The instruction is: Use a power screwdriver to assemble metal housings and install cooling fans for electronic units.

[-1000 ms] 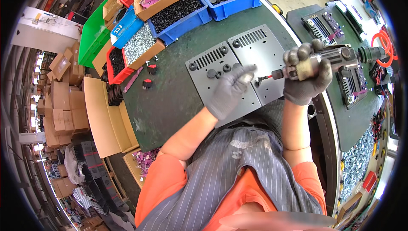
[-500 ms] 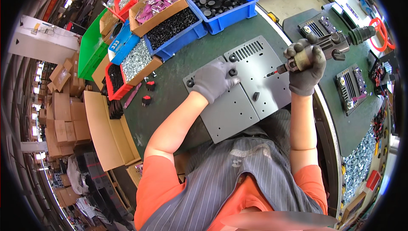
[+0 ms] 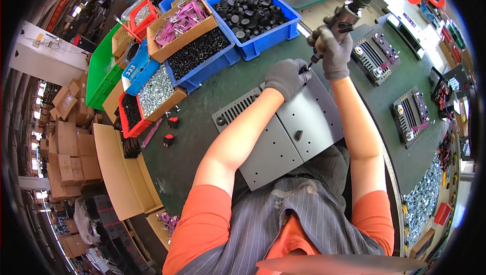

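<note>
Farther off than a half-second earlier, my right hand (image 3: 332, 52) grips a power screwdriver (image 3: 346, 19), fingers wrapped; my left hand (image 3: 286, 78) curls beside its bit (image 3: 310, 65), any grasp indeterminable. Two metal panels (image 3: 315, 115) lie below, on the near workbench (image 3: 183, 128).

On yr L you've got a white wall section (image 3: 45, 55) & stacked cardboard ctns (image 3: 68, 146); bright patches (image 3: 37, 110), windows or lamps, unclear, along the edge. Yr table (image 3: 174, 174): dk green; another green tabletop (image 3: 415, 166) on yr R.
</note>
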Demonstrator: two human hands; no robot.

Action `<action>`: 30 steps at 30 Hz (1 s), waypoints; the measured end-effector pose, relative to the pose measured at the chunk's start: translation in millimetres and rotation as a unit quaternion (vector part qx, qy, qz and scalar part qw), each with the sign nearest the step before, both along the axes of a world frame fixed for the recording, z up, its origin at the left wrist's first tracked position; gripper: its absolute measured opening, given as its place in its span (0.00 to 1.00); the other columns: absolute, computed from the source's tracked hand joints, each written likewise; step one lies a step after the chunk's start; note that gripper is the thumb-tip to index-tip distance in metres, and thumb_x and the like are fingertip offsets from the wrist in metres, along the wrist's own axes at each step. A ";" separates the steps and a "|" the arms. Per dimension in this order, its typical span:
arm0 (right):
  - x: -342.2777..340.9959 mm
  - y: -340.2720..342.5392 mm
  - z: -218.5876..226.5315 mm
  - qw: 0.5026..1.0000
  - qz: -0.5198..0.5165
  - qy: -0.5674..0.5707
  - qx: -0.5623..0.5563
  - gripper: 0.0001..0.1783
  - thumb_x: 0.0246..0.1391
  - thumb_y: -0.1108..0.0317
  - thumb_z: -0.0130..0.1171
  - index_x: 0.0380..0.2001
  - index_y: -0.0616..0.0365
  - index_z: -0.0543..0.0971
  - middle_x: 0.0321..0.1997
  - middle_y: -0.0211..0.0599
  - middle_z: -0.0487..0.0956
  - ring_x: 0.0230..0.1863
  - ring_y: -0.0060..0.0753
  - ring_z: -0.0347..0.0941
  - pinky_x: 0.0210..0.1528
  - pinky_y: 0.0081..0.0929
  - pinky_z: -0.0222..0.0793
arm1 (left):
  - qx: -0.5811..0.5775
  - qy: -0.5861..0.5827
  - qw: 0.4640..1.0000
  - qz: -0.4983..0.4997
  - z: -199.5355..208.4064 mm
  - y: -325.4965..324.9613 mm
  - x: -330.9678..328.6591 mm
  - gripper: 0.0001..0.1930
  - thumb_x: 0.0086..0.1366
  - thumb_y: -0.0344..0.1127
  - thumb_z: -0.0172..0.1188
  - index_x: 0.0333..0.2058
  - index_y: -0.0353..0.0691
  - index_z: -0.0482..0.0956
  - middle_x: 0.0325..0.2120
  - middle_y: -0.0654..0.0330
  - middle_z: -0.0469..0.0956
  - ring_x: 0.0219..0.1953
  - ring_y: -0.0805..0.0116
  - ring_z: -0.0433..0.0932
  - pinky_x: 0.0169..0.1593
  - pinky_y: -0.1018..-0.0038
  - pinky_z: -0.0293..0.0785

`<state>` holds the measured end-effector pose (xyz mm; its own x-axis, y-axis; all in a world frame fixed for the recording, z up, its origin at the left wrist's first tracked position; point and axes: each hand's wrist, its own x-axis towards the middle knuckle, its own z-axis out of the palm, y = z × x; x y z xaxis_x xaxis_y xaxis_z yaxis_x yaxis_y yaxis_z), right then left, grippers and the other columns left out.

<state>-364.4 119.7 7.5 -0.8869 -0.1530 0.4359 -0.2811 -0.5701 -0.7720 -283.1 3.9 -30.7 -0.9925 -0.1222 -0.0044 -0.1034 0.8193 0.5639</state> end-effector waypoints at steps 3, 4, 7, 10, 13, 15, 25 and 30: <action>0.4 -9.3 -4.6 0.996 0.020 -0.028 0.081 0.20 0.53 0.73 0.58 0.50 0.65 0.70 0.32 0.38 0.76 0.27 0.29 0.76 0.32 0.30 0.77 | -0.006 0.021 1.000 0.005 -6.1 0.7 -0.1 0.19 0.61 0.51 0.64 0.46 0.47 0.82 0.40 0.54 0.83 0.43 0.52 0.81 0.47 0.60 0.75; 0.4 -11.0 -5.3 0.995 0.022 -0.005 0.095 0.20 0.53 0.73 0.59 0.49 0.65 0.70 0.31 0.38 0.77 0.27 0.28 0.76 0.32 0.29 0.77 | -0.010 0.024 1.000 0.007 -6.4 1.0 0.1 0.19 0.61 0.52 0.64 0.45 0.47 0.82 0.39 0.54 0.83 0.43 0.52 0.81 0.47 0.60 0.75; 0.8 -13.6 -7.9 0.989 0.039 0.019 0.144 0.18 0.52 0.72 0.61 0.46 0.63 0.71 0.29 0.35 0.77 0.27 0.26 0.75 0.31 0.27 0.75 | -0.050 0.016 0.999 0.012 -4.3 2.1 0.3 0.20 0.62 0.55 0.62 0.43 0.47 0.82 0.39 0.54 0.83 0.44 0.52 0.81 0.46 0.59 0.76; -1.1 -19.6 -13.8 0.990 0.042 -0.026 0.133 0.21 0.50 0.69 0.67 0.46 0.61 0.74 0.29 0.29 0.76 0.24 0.20 0.74 0.28 0.21 0.73 | -0.061 0.002 0.998 0.025 -2.4 3.5 0.4 0.21 0.62 0.56 0.61 0.43 0.47 0.82 0.39 0.53 0.83 0.43 0.51 0.81 0.46 0.58 0.76; -5.6 -19.6 -22.9 0.990 0.049 -0.017 0.132 0.22 0.49 0.68 0.67 0.47 0.61 0.74 0.29 0.30 0.76 0.24 0.20 0.74 0.28 0.21 0.73 | -0.065 0.010 0.997 0.028 -3.7 4.0 0.6 0.22 0.63 0.57 0.59 0.44 0.47 0.81 0.39 0.51 0.82 0.43 0.49 0.81 0.46 0.57 0.76; -10.3 -21.4 -27.0 0.988 0.056 -0.013 0.146 0.23 0.49 0.67 0.67 0.48 0.60 0.74 0.30 0.30 0.76 0.24 0.20 0.74 0.28 0.22 0.73 | -0.066 0.013 0.998 0.017 -5.0 3.5 0.4 0.23 0.63 0.59 0.57 0.45 0.47 0.81 0.39 0.50 0.82 0.43 0.48 0.81 0.46 0.56 0.76; 26.6 5.3 32.8 0.995 0.077 0.021 0.059 0.22 0.51 0.74 0.61 0.50 0.63 0.71 0.31 0.38 0.77 0.23 0.25 0.73 0.29 0.28 0.73 | -0.011 0.037 0.999 0.027 -13.7 -1.8 -0.6 0.19 0.62 0.53 0.62 0.44 0.46 0.81 0.38 0.51 0.83 0.43 0.50 0.81 0.48 0.59 0.75; 104.7 64.3 54.4 0.990 0.121 -0.022 -0.069 0.28 0.49 0.68 0.60 0.54 0.63 0.68 0.32 0.40 0.74 0.29 0.38 0.76 0.31 0.35 0.77 | 0.315 0.121 0.920 0.199 3.5 -9.1 -6.5 0.14 0.64 0.43 0.59 0.42 0.40 0.77 0.29 0.56 0.81 0.32 0.63 0.80 0.38 0.66 0.78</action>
<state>-259.7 184.0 61.9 -0.8500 -0.3047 0.4297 -0.0917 -0.7178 -0.6902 -289.7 -5.2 -27.2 -0.8509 -0.5250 0.0175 -0.1329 0.2474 0.9598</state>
